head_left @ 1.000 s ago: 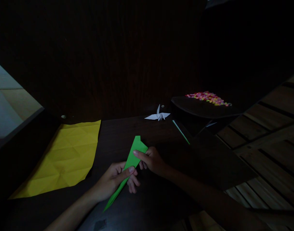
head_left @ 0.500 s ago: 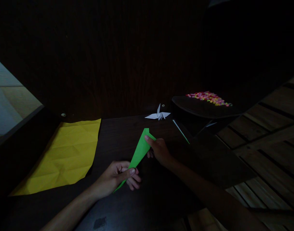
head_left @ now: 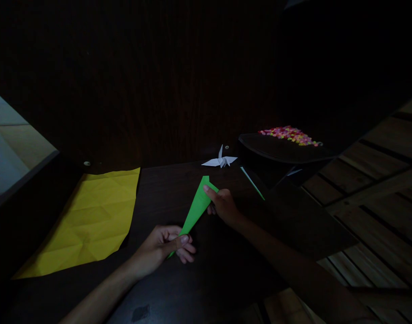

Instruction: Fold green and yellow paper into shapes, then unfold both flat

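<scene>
From my remote seat, I look down through the head camera at two bare hands sharing one folded green paper (head_left: 195, 209) over the dark bench (head_left: 165, 189). My left forearm (head_left: 111, 288) rises from the bottom edge, slanting up and to the right. At its end the left grip (head_left: 167, 247) is closed on the paper's narrow end: the thumb lies across the top, the index finger curls around behind it, and the other fingertips show loosely bent past the paper's right side. A thin green tip pokes out below that thumb.

My right forearm (head_left: 276, 252) comes in from the lower right corner, angled up and to the left, in deep shadow. The right grip (head_left: 224, 207) pinches the broad upper end, thumb flat on the face, fingers folded behind the right edge. It sits higher and farther out than the left, so the paper runs on a slant between the two.

A creased yellow sheet (head_left: 101, 220) lies to my left. Beyond the paper stands a white folded bird (head_left: 221, 161), with a thin strip (head_left: 252, 183) near it on the right.
</scene>
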`<move>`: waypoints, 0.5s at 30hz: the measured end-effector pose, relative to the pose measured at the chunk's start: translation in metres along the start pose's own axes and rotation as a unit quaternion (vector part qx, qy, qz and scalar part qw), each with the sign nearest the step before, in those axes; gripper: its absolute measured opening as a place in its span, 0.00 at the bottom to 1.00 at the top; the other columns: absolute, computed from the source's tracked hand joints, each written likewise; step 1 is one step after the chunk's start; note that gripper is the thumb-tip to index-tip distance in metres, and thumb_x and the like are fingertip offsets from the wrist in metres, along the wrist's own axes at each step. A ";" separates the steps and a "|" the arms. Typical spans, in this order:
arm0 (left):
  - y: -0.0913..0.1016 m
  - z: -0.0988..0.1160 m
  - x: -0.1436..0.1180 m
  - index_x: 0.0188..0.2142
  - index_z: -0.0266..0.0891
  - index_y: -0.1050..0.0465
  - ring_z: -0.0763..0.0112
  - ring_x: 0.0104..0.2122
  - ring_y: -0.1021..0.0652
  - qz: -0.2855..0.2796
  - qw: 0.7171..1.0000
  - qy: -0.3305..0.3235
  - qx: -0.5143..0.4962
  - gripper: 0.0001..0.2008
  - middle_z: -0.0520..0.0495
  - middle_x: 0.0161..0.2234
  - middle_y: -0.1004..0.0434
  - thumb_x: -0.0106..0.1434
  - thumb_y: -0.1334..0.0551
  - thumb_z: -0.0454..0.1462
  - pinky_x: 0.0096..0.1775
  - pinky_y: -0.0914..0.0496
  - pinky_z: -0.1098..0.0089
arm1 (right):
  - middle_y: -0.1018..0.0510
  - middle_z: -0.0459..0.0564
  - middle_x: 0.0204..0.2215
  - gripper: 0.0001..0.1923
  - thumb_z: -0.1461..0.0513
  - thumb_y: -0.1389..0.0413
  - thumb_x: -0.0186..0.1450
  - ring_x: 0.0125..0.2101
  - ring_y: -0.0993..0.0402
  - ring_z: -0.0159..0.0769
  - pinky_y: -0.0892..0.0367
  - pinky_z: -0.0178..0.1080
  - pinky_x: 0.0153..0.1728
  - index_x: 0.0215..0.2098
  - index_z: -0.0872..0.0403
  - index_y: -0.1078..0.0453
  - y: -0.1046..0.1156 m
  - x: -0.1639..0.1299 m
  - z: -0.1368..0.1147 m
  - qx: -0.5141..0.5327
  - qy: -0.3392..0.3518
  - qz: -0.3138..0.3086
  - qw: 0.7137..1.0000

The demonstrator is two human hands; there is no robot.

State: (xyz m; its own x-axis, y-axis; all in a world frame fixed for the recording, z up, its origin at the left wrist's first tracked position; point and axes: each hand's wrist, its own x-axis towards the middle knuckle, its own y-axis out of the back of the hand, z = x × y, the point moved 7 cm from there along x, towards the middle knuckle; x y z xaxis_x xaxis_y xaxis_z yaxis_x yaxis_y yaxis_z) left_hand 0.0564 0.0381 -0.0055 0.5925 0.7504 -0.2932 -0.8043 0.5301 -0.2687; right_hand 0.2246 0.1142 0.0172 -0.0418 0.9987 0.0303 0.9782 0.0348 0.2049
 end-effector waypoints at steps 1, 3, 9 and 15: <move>0.001 0.001 0.000 0.33 0.32 0.22 0.66 0.27 0.17 0.004 1.000 -0.005 0.003 0.17 0.41 0.30 0.16 0.58 0.30 0.47 0.30 0.26 0.70 | 0.40 0.44 0.04 0.35 0.43 0.51 0.65 0.09 0.41 0.26 0.41 0.32 0.18 0.06 0.52 0.39 0.000 0.000 0.000 0.000 -0.001 -0.001 1.000; 0.003 0.004 0.000 0.33 0.32 0.21 0.65 0.27 0.17 0.010 1.000 -0.016 0.011 0.17 0.40 0.30 0.16 0.58 0.30 0.47 0.30 0.26 0.70 | 0.40 0.44 0.05 0.35 0.43 0.51 0.65 0.10 0.41 0.26 0.41 0.32 0.18 0.06 0.52 0.39 -0.001 0.001 0.001 -0.002 -0.004 -0.004 1.000; 0.004 0.004 0.001 0.35 0.32 0.21 0.64 0.27 0.17 0.022 0.999 -0.019 0.018 0.18 0.40 0.32 0.16 0.58 0.30 0.47 0.30 0.26 0.69 | 0.40 0.44 0.04 0.35 0.41 0.50 0.63 0.09 0.42 0.26 0.41 0.32 0.17 0.06 0.52 0.40 -0.001 0.002 0.001 0.003 -0.012 0.004 1.000; 0.004 0.004 0.001 0.38 0.32 0.22 0.65 0.27 0.17 0.018 1.000 -0.020 0.008 0.18 0.38 0.35 0.15 0.59 0.31 0.47 0.30 0.26 0.69 | 0.39 0.45 0.05 0.33 0.40 0.47 0.60 0.09 0.43 0.27 0.47 0.32 0.13 0.07 0.52 0.40 0.015 0.009 0.010 0.038 -0.036 0.073 0.996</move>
State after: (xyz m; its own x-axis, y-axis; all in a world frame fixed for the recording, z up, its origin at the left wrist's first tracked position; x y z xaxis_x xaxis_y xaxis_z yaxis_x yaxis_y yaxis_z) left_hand 0.0535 0.0429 -0.0035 0.5605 0.7847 -0.2646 -0.8262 0.5083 -0.2429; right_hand 0.2413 0.1241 0.0110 0.1137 0.9934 -0.0167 0.9854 -0.1106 0.1294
